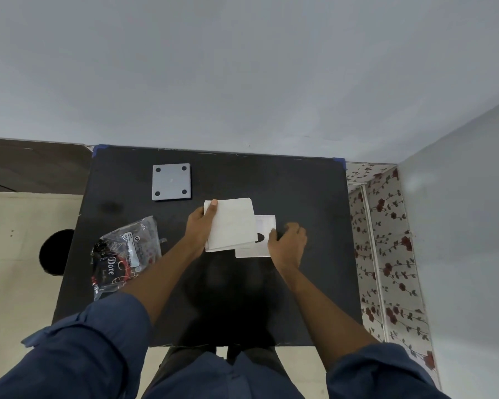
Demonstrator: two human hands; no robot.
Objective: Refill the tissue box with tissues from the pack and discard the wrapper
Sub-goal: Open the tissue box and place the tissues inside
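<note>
- On the black table (pixel 271 298) before you, a white tissue box (pixel 264 226) lies flat with its oval slot facing up, partly covered by a stack of white tissues (pixel 231 223).
- Inside that box, nothing can be made out; only a dark sliver of the slot shows past the stack's right edge.
- Your left hand (pixel 200 226) grips the stack along its left edge, thumb pressed on top near the far left corner, the other fingers hidden beneath the paper.
- Across the box, the stack sits tilted, its right portion overlapping the box's left half, its left portion out over the bare tabletop in your grasp.
- Your right hand (pixel 288 243) rests at the right edge of the box, fingers curled and touching the rim; blur hides whether they clamp it or merely steady it.
- Left of your forearm, the opened wrapper (pixel 124 254), clear plastic with dark print, lies crumpled near the table's left edge, well apart from both hands; whether any tissues are inside it cannot be told.
- Toward the far left of the table, a grey square panel (pixel 171 182) with four dark round pads at its corners lies flat, apart from the box and stack.
- Both blue sleeves (pixel 92 349) are rolled up above the forearms.
</note>
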